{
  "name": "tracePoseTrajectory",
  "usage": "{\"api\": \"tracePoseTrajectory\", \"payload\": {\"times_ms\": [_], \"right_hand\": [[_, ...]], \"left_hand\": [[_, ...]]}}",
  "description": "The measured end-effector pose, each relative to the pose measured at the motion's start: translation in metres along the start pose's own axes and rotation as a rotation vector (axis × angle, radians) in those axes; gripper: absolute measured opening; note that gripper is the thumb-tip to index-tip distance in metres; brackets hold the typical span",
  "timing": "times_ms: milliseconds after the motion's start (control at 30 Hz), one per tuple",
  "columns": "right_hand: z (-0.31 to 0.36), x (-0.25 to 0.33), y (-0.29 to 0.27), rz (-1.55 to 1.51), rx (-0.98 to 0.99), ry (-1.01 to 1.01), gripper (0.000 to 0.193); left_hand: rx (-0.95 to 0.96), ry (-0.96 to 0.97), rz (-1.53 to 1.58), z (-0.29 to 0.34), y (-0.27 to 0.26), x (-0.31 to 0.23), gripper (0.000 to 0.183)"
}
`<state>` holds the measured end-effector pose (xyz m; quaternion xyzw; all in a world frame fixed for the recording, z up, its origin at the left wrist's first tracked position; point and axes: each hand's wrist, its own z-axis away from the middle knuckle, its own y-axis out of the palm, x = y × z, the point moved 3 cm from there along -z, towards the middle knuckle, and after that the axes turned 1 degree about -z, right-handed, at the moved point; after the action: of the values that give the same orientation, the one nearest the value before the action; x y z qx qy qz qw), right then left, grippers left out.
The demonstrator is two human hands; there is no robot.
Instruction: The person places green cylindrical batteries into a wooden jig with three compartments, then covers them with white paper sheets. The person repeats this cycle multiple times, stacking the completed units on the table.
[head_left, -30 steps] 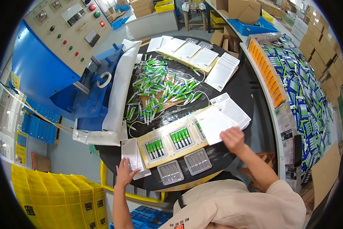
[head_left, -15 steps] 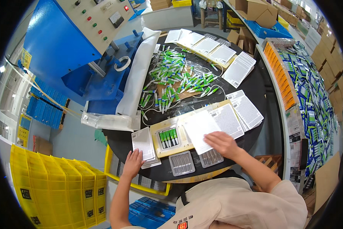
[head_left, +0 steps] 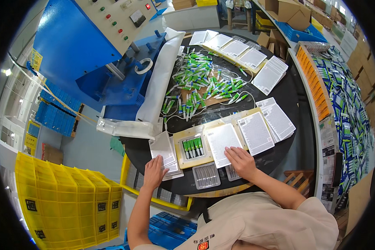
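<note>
Since a second ago the right hand (head_left: pixel 241 161) has slid down from the card stacks at mid-right to the lower centre, and the left hand (head_left: pixel 154 171) has crept up onto its pile.

The right hand lies flat, fingers spread, pressing the lower edge of a white printed card (head_left: pixel 223 138) that sits on the cream tray (head_left: pixel 180 155). The left hand lies open on a stack of white cards (head_left: pixel 164 151) just left of that tray, gripping nothing.

The round black table (head_left: pixel 288 89) ends close below both wrists, and its bare surface shows mostly along the right rim.

Inside the tray, left of the card, is a window of green-and-white tubes (head_left: pixel 193 146). Two clear blister shells (head_left: pixel 206 175) lie at the near edge.

More white card stacks (head_left: pixel 270 75) line the upper right, a heap of loose green tubes (head_left: pixel 204 85) fills the upper centre, and yellow crates (head_left: pixel 66 200) stand lower left.
</note>
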<state>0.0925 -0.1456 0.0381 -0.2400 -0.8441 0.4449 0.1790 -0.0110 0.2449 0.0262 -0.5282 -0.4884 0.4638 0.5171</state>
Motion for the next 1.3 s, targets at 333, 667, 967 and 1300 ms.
{"api": "tracePoseTrajectory", "payload": {"times_ms": [333,667,967,1300], "right_hand": [[0.005,-0.016,0.041,-0.047,0.211,-0.069,0.050],[-0.006,-0.040,-0.046,-0.269,0.457,0.104,0.097],[0.050,-0.113,-0.035,0.070,0.544,0.107,0.061],[0.057,-0.099,-0.024,0.098,0.297,0.088,0.044]], "left_hand": [[0.001,0.156,-0.114,-0.002,0.019,0.012,0.043],[-0.502,-0.220,-0.124,-0.003,-0.082,-0.017,0.034],[-0.481,0.022,0.150,-0.035,-0.021,-0.165,0.041],[-0.314,-0.050,0.291,-0.021,0.019,-0.168,0.037]]}}
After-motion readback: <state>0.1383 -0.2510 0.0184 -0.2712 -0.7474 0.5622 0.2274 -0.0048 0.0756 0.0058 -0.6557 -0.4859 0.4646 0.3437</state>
